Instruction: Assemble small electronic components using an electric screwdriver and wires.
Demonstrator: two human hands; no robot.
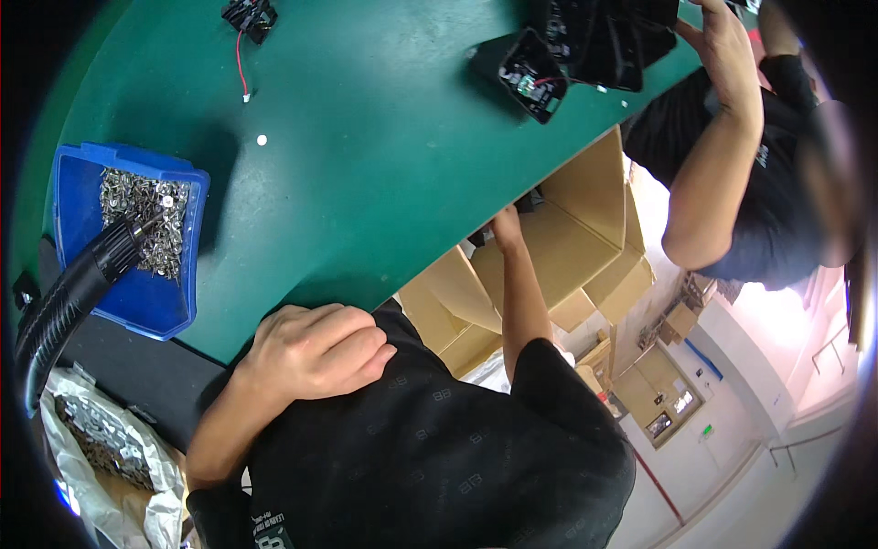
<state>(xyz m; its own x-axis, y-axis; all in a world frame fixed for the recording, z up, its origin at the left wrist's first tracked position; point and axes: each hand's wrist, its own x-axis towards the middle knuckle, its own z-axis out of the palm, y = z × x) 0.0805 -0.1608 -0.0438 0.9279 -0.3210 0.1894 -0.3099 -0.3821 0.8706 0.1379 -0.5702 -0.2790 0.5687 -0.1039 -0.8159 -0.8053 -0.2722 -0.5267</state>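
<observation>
The right hand (504, 226) is down in the cardboard box (540, 252), at 2 o'clock from the middle of the view. The box sits just past the edge of the green table (366, 183). Dark things (528, 200) lie in the box, right by the fingers. The table's edge and the shade hide the fingertips, so one cannot tell if this hand is gripping a dark thing or only touching it.

The left hand (318, 350) is at 8 o'clock, by the table's edge. Its fingers are curled in like a loose fist, and nothing shows in it.

The dark things are too hidden to tell what they are made of. They may be light and stiff, like hard plastic. If they are smooth, they could slip, and thin bits could snap. The safest hold would likely be on the firm outer sides, with a soft pinch.

At 1 o'clock, a black shell (533, 78) lies on the table with a little green board inside. At 11 o'clock there is a small black part (249, 16) with a red wire. At 9 o'clock, a black tool (69, 297) points into a blue tray (146, 306) of shiny metal bits (165, 247).
</observation>
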